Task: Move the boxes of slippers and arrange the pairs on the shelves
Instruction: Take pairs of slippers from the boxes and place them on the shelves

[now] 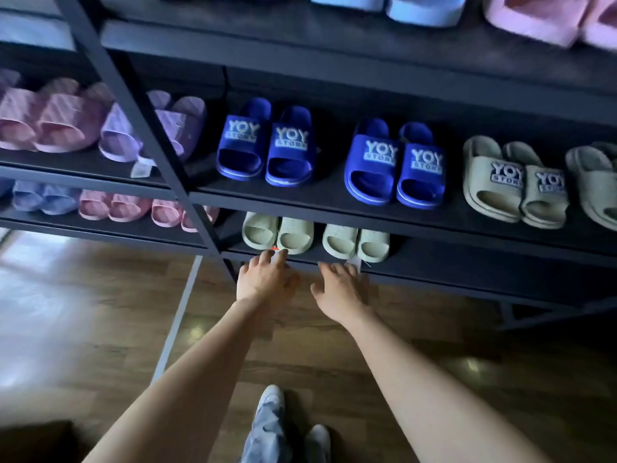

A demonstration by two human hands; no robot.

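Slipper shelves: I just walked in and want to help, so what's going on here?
A person is reaching both hands down to the bottom shelf, where two pale green pairs stand side by side. The left hand has its fingertips at the toe of the left pair, by an orange tag. The right hand hovers just in front of the right pair. Neither hand grips anything. The shelf above holds blue pairs and grey-green pairs. No box is in view.
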